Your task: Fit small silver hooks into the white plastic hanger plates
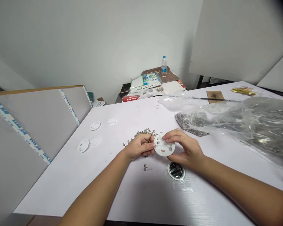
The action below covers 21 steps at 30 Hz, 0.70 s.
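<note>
My right hand [187,147] grips a round white plastic disc [163,147] with battery slots, just above the white table [85,182]. My left hand [139,146] is closed in a pinch at the disc's left edge, on a small thin metal part [151,137]. A pile of small metal parts [143,133] lies right behind my left hand. Two loose metal parts [145,167] lie in front of it. A round black-and-white piece in clear wrap [176,170] rests on the table under my right wrist.
White round covers [95,126] [83,145] and small white pieces [112,121] lie to the left. Clear plastic bags of metal parts [238,122] fill the right side. A brown board [215,95] and gold bits [244,91] sit far right. Beyond: a water bottle [164,66], papers, leaning grey panels [37,125].
</note>
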Each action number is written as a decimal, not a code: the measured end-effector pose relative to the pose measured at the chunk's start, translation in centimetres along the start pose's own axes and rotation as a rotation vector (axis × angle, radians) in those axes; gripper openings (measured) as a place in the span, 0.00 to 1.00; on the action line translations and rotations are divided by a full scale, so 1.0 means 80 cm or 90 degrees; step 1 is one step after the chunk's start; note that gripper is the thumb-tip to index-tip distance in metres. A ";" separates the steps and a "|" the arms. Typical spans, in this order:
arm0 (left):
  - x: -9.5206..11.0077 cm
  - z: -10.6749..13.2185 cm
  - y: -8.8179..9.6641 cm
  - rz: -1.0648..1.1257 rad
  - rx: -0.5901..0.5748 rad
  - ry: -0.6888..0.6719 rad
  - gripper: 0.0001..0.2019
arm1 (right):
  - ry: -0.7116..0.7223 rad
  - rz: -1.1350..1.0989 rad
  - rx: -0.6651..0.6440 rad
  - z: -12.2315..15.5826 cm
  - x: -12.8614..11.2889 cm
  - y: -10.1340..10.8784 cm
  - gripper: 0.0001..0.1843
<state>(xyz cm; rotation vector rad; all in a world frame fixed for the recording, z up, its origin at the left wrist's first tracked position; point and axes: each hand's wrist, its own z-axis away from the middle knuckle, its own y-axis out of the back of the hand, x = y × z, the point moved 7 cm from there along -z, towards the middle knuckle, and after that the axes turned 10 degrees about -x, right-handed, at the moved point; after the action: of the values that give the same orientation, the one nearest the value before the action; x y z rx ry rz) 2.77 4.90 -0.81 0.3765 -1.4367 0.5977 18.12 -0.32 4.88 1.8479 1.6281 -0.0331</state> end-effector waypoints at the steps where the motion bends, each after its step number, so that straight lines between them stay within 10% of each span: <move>1: 0.000 0.000 0.000 0.005 -0.004 0.004 0.20 | 0.003 -0.002 0.002 0.000 -0.001 0.000 0.20; 21: -0.011 -0.004 0.012 -0.099 0.054 0.001 0.21 | 0.044 0.004 -0.066 0.002 -0.007 -0.012 0.22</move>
<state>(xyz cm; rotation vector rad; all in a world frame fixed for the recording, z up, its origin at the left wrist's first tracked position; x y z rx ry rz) 2.42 5.73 -1.79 0.5487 -1.3693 0.5332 17.24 -0.89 4.54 1.7930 1.6396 0.1178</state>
